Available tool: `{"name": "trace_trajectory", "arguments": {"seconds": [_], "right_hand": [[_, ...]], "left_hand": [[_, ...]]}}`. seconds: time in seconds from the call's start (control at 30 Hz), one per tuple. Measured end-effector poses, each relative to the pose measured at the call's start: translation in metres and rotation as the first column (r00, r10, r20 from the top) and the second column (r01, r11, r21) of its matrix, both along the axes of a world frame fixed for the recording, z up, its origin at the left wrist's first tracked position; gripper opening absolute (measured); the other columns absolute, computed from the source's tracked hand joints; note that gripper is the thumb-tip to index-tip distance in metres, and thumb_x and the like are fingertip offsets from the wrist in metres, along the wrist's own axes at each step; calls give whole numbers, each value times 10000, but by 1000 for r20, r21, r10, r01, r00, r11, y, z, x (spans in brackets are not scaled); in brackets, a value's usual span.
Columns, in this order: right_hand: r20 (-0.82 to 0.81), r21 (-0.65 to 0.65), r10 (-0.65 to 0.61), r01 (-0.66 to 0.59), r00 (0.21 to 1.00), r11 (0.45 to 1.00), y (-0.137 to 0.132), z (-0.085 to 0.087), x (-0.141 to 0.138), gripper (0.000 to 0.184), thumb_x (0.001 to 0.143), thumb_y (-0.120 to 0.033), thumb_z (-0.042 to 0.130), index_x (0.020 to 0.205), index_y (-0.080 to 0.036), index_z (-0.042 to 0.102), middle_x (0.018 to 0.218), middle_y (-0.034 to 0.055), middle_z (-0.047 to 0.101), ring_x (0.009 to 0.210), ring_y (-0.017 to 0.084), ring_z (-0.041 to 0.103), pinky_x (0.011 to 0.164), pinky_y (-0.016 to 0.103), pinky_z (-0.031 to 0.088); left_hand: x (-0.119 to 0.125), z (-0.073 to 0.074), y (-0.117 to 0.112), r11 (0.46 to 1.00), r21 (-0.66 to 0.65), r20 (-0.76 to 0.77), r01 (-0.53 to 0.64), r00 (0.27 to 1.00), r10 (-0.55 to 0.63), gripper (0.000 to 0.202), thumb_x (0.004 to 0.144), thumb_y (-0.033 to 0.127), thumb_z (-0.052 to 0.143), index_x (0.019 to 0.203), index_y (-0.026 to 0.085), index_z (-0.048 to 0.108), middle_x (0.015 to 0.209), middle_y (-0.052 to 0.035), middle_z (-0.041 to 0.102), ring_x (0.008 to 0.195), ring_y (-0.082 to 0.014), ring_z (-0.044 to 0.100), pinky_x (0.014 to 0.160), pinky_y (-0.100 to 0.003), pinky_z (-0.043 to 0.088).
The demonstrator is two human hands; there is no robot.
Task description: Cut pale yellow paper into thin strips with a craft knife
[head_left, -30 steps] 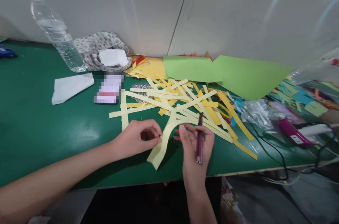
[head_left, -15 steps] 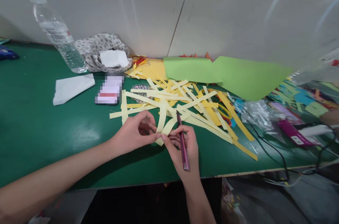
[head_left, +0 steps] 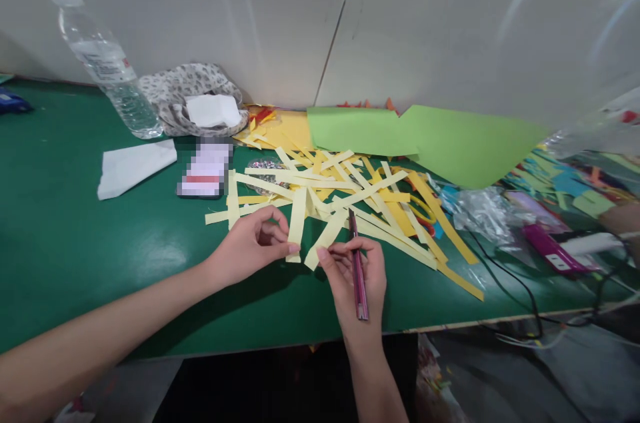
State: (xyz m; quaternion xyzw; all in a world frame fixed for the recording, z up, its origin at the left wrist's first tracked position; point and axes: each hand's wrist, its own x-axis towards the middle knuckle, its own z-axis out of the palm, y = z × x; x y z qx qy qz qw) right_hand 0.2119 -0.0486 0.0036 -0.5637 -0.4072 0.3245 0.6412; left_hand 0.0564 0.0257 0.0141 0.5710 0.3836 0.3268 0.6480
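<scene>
My left hand (head_left: 255,240) pinches the end of a pale yellow paper strip (head_left: 297,220) between thumb and fingers. In my right hand (head_left: 361,276), thumb and forefinger grip another pale strip end (head_left: 326,240). Whether both ends belong to one bent strip I cannot tell. A slim maroon tool (head_left: 358,276), like a craft knife or a pen, also rests in my right hand, lying across the palm and under the fingers. Beyond both hands spreads a loose pile of pale and deeper yellow paper strips (head_left: 390,210).
On the green table (head_left: 65,230) are a water bottle (head_left: 107,66), a white tissue (head_left: 136,168), a phone (head_left: 205,170) and a patterned cloth bag (head_left: 190,80). Green paper sheets (head_left: 465,143) lean at the back. To the right are clear plastic (head_left: 487,216), a purple packet (head_left: 553,250) and cables (head_left: 515,296).
The two strip ends, together before, are now apart. My right hand has moved a little right with its end and the maroon tool; my left hand has shifted slightly left.
</scene>
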Motion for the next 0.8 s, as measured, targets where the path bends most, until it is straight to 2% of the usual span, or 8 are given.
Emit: {"name": "trace_trajectory", "arguments": {"seconds": [0.2, 0.4, 0.47, 0.53, 0.63, 0.7, 0.8], "right_hand": [[2, -30, 28, -28, 1000, 999, 1, -3, 0, 339, 729, -221, 756, 899, -241, 464, 759, -30, 639, 706, 141, 671, 656, 262, 560], [82, -55, 26, -22, 996, 998, 2, -3, -1, 364, 724, -232, 750, 925, -237, 446, 800, -7, 636, 706, 152, 663, 645, 281, 565], [112, -41, -15, 20, 994, 999, 3, -1, -2, 380, 730, -234, 746, 942, -243, 431, 836, -8, 618, 690, 137, 639, 638, 276, 553], [134, 5, -107, 108, 985, 994, 2, 1, -2, 388, 733, -236, 747, 957, -249, 430, 851, -15, 588, 687, 122, 607, 645, 269, 539], [146, 63, -196, 189, 970, 980, 0, 2, -3, 357, 740, -245, 745, 937, -244, 447, 784, -31, 560, 680, 122, 591, 645, 265, 530], [166, 53, -142, 135, 976, 989, -1, 3, -4, 319, 753, -248, 734, 910, -238, 457, 758, -25, 592, 681, 135, 620, 627, 264, 536], [203, 9, 10, -12, 979, 1000, -2, 4, -7, 271, 761, -244, 719, 874, -235, 473, 792, 4, 675, 675, 146, 662, 613, 266, 553]], "left_hand": [[0, 0, 0, 999, -35, 39, -7, 999, 9, 314, 697, 200, 754, 818, 178, 466, 641, 48, 648, 575, -74, 591, 549, -184, 434], [0, -3, 1, 998, -66, 94, 22, 995, -16, 314, 704, 191, 749, 848, 177, 470, 670, 42, 662, 602, -75, 614, 583, -192, 460], [0, -4, 2, 996, -86, 133, 34, 991, -22, 333, 684, 163, 755, 850, 177, 467, 687, 39, 666, 635, -82, 633, 619, -203, 484], [0, -3, 3, 993, -113, 162, 28, 987, -9, 370, 653, 135, 768, 854, 178, 459, 709, 36, 669, 670, -88, 647, 652, -211, 501], [-1, -2, 4, 986, -166, 174, 1, 984, 28, 419, 626, 110, 780, 874, 181, 450, 691, 54, 647, 669, -83, 645, 674, -216, 512], [-1, 0, 4, 981, -191, 176, -13, 983, 47, 426, 627, 100, 778, 886, 181, 450, 668, 71, 624, 647, -71, 634, 669, -208, 511], [0, 0, 3, 979, -203, 190, -15, 980, 55, 413, 632, 86, 768, 882, 177, 451, 704, 70, 627, 648, -61, 638, 658, -192, 506]]}}
